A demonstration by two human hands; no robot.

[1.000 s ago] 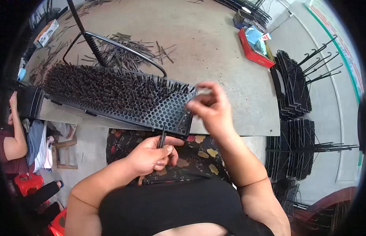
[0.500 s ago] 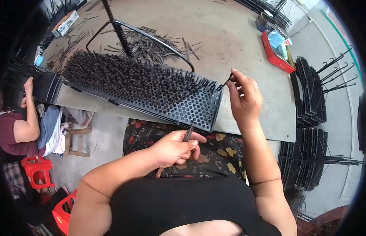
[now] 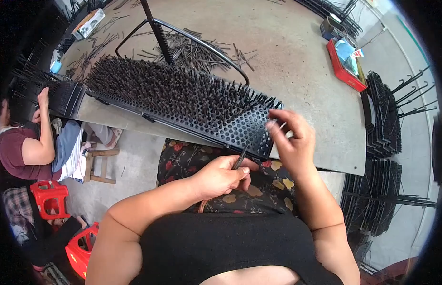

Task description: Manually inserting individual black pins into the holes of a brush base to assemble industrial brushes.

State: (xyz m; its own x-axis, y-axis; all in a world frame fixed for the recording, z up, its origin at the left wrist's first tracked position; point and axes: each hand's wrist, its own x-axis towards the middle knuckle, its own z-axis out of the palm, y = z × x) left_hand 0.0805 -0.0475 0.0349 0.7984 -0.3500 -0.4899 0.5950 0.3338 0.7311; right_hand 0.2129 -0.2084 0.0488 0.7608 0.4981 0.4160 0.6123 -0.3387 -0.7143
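Note:
A long black perforated tray (image 3: 242, 129) lies at a slant along the table's near edge, with dense dark bristle-like strips (image 3: 159, 88) standing in its holes. At its right end, rows of holes show bare. My left hand (image 3: 223, 176) is closed round a slim grey metal tool (image 3: 240, 157). The tool's tip points up at the tray's near edge, and its kind is mostly hidden by my fingers. My right hand (image 3: 294, 137) hovers at the tray's right end, thumb and forefinger a little apart and slightly blurred. No strip shows between them.
Behind the tray rise a black metal frame (image 3: 209, 50) and a pile of loose dark strips (image 3: 195, 52). A red box (image 3: 347, 71) sits at the table's right. Black racks (image 3: 382, 114) are stacked beyond. At left, another person (image 3: 28, 147) sits near red stools (image 3: 50, 199).
My right hand has moved down and slightly left to the tray's end. The dark strip it pinched is no longer visible in its fingers. My left hand keeps its tool; the whole view has shifted.

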